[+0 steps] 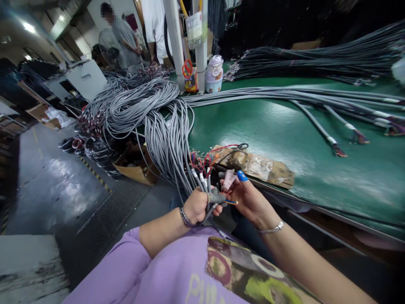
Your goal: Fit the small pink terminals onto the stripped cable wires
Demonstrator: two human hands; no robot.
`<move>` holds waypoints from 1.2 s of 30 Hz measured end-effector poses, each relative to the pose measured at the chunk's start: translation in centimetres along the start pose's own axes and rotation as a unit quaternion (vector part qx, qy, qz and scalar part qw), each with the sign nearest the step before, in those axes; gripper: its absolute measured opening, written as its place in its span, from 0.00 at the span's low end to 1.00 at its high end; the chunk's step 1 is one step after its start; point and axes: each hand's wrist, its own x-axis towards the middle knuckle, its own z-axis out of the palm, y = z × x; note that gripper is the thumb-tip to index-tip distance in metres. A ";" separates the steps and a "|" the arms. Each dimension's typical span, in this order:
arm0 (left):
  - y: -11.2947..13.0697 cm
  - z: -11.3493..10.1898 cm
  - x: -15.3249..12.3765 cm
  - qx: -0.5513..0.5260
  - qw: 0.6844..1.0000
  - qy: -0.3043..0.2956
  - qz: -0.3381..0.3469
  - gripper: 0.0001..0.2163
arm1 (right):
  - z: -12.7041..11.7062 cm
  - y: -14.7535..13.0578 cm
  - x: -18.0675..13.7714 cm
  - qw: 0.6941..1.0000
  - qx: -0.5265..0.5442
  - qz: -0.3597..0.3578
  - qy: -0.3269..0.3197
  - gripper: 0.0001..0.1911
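Observation:
My left hand is closed in a fist round a bunch of grey cables that hang over the edge of the green table. The cables end in thin red, blue and white wires just above my fist. My right hand is curled beside it, fingers pinching the ends of a few thin wires; a blue cap covers one fingertip and pale tape another. Both hands meet in front of my chest, just off the table's near edge.
A worn cardboard piece lies on the table by my hands. More grey cable bundles run across the table; dark ones lie behind. A white post, scissors holder and jar stand at the back. A person stands far left; cardboard boxes sit below.

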 end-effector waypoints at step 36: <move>-1.5 1.6 -0.1 -0.044 0.987 0.122 0.090 0.19 | 0.0 1.0 0.9 0.997 0.074 -0.016 0.003 0.12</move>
